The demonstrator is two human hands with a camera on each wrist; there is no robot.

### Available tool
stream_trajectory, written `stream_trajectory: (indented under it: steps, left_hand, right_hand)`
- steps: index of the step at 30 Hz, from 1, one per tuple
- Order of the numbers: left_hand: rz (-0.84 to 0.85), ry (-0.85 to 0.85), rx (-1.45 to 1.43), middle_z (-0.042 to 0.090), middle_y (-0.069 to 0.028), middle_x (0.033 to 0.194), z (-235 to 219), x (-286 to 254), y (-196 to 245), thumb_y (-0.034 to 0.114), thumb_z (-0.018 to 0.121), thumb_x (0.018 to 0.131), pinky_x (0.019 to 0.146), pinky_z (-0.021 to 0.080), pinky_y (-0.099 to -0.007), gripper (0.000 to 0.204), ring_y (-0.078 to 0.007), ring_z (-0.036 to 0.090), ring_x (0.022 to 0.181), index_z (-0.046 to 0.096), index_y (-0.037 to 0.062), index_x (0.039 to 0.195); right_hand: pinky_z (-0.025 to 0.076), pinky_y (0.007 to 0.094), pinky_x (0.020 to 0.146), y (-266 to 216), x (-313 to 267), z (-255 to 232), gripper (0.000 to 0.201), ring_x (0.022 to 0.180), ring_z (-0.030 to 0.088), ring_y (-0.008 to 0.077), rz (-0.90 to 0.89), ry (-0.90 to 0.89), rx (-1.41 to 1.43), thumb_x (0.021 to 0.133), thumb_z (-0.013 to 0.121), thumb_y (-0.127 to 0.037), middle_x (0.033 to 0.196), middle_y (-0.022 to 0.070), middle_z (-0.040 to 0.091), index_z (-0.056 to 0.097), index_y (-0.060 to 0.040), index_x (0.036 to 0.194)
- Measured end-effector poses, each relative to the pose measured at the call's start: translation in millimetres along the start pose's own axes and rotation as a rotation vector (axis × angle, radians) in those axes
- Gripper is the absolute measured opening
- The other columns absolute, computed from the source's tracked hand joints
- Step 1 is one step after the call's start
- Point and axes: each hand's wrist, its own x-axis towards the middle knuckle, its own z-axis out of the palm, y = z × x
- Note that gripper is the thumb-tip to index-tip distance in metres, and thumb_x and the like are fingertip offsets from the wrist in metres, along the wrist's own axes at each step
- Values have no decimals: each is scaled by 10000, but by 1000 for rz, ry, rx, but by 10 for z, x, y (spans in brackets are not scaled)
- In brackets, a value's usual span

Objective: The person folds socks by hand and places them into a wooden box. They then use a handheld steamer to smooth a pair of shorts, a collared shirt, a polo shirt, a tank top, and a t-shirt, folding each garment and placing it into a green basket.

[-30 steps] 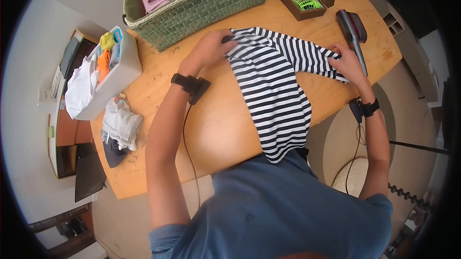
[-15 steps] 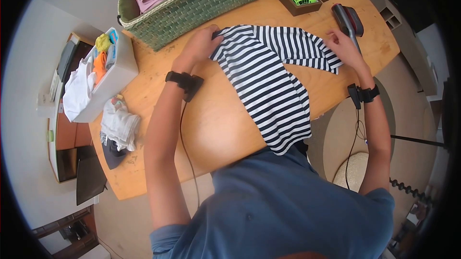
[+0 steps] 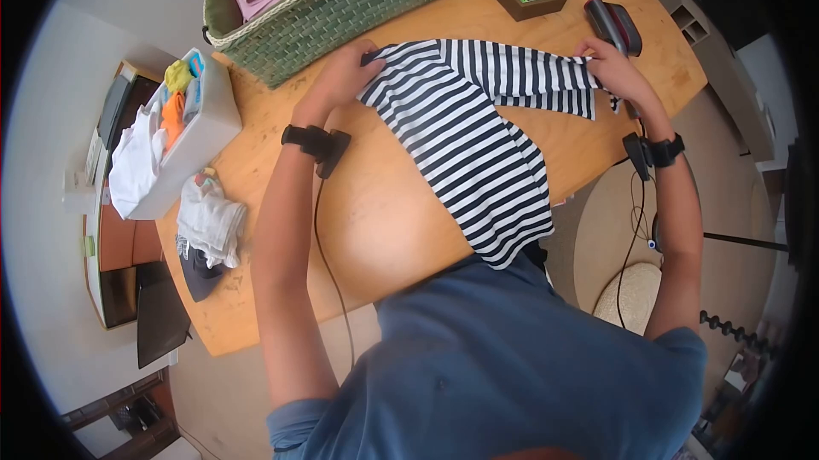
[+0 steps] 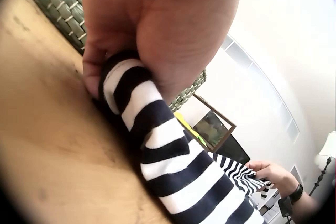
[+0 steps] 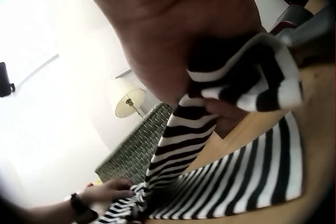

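A black-and-white striped long-sleeved top (image 3: pixel 469 149) lies folded lengthwise across the table, its lower end reaching the front edge near the person's body. At its upper left corner the left hand (image 3: pixel 343 76) grips the cloth; in the left wrist view a rolled edge of the striped fabric (image 4: pixel 168 140) comes out from under thumb and fingers. The right hand (image 3: pixel 620 75) pinches a sleeve (image 3: pixel 537 76) near its end, holding it out to the right. Seen from the right wrist, the sleeve's end (image 5: pixel 286 85) hangs past the fingers and another striped layer lies on the table.
A green woven basket (image 3: pixel 341 21) of folded clothes stands at the back. Beside it is a brown box (image 3: pixel 525 4) with yellow items. A dark handheld appliance (image 3: pixel 614 25) lies near the right hand. On the left are a white bin (image 3: pixel 200 127) of clothes and a grey cloth pile (image 3: pixel 209 221).
The left hand has moved slightly left with its corner of the top. The right hand loosened from the sleeve half a second ago and now pinches it again, drawn out straighter.
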Motion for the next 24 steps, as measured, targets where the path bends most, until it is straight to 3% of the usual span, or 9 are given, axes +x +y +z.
stream_trajectory:
  steps: [3, 4, 7, 9, 10, 14, 17, 19, 24]
  left_hand:
    - [48, -31, 99, 686, -226, 973, -37, -14, 19, 195, 630, 907, 793, 511, -386, 292, -321, 669, 884, 646, -33, 1090]
    - [70, -10, 141, 683, -220, 956, -38, -10, -13, 202, 631, 910, 785, 508, -376, 292, -303, 662, 861, 647, -33, 1082]
    - [56, 8, 208, 676, -212, 919, -6, -135, -152, 219, 630, 916, 768, 501, -360, 296, -278, 648, 814, 648, -37, 1064]
    - [2, -18, 204, 674, -220, 915, -100, -196, -73, 222, 624, 918, 765, 498, -365, 300, -295, 649, 811, 647, -41, 1062]
    - [37, 20, 228, 676, -220, 898, -101, -223, -142, 215, 616, 921, 750, 495, -370, 290, -306, 648, 797, 647, -44, 1045]
    - [-101, -3, 276, 674, -224, 885, -242, -446, -32, 215, 600, 932, 742, 496, -375, 286, -311, 652, 793, 632, -43, 1051]
    - [-214, -26, 262, 674, -234, 891, -364, -710, 30, 216, 588, 937, 754, 501, -393, 286, -331, 658, 816, 622, -35, 1071]
    - [-220, -3, 262, 676, -252, 911, -412, -875, -46, 216, 581, 935, 777, 507, -422, 290, -372, 665, 857, 621, -29, 1085]
    - [-217, 64, 254, 670, -208, 878, -387, -1116, -219, 228, 580, 957, 746, 494, -384, 276, -304, 650, 788, 611, -17, 1078]
  right_hand:
    - [508, 369, 797, 127, -133, 262, 316, 886, 644, 322, -158, 277, -553, 824, 534, -58, 942, 211, 644, 615, -21, 1127]
    - [508, 374, 821, 56, -231, 269, 316, 917, 640, 322, -302, 428, -673, 837, 593, -120, 982, 204, 650, 614, -14, 1134]
    - [509, 379, 813, -475, -698, 452, 334, 916, 634, 324, -202, 291, -241, 829, 652, -190, 992, 178, 641, 612, -6, 1105]
    - [508, 384, 794, -633, -952, 728, 341, 884, 624, 314, -55, -199, 94, 817, 691, -230, 984, 153, 628, 611, -7, 1063]
    - [506, 389, 782, -714, -1095, 882, 320, 877, 620, 308, -132, -186, -17, 816, 695, -229, 969, 143, 617, 614, -12, 1036]
    - [501, 408, 770, -759, -1311, 1244, 274, 895, 609, 309, -341, -60, -291, 817, 694, -219, 953, 132, 593, 622, -23, 995]
    - [499, 416, 775, -763, -1286, 1307, 252, 929, 604, 319, -379, -163, -236, 821, 682, -209, 951, 134, 578, 620, -28, 985]
    - [492, 411, 761, -859, -1265, 1277, 228, 888, 602, 322, -321, -186, -138, 847, 658, -183, 941, 144, 580, 598, -18, 993]
    - [479, 400, 706, -863, -1160, 1242, 226, 774, 601, 351, -86, -176, 164, 887, 639, -174, 857, 179, 604, 563, 7, 1000]
